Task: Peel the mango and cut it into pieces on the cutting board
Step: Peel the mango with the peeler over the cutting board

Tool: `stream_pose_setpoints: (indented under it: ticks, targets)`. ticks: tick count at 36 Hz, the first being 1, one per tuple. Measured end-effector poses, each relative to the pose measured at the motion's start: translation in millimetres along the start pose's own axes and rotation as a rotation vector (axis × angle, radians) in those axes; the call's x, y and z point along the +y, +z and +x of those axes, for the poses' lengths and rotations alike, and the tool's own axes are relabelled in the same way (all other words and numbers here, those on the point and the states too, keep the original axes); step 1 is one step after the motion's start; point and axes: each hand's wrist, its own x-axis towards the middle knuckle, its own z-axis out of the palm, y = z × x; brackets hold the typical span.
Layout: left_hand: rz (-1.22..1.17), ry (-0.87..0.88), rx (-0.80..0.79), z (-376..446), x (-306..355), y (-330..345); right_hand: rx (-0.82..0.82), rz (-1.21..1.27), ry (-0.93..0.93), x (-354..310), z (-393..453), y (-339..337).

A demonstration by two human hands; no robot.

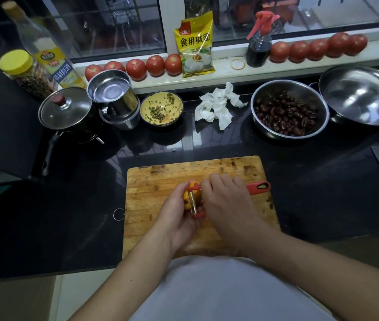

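Over the wooden cutting board (151, 188) my left hand (177, 212) holds a yellow-orange mango (187, 197), fingers curled round it so most of the fruit is hidden. My right hand (225, 200) grips a red-handled peeler (259, 186). Its metal blade lies across the mango's exposed side. The handle's looped end sticks out to the right past my knuckles.
Behind the board on the black counter lie a crumpled tissue (216, 107), a steel bowl of dark red fruit (288, 112), an empty steel bowl (362, 96), a small bowl with chopped greens (161, 109), a steel cup (112, 93) and a lidded pot (67, 110). Tomatoes (155, 65) line the windowsill.
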Motion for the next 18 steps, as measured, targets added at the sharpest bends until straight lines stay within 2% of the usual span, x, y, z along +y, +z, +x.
stream_pose_setpoints:
  ticks: [7, 18]
  targets:
    - [0.007, 0.042, 0.107, 1.9, -4.0, 2.8, -0.021, -0.041, 0.012, -1.0, 4.3, -2.6]
    - [-0.031, 0.081, 0.173, 3.5, -4.7, 4.1, 0.027, -0.052, 0.031, -1.5, 4.8, 6.9]
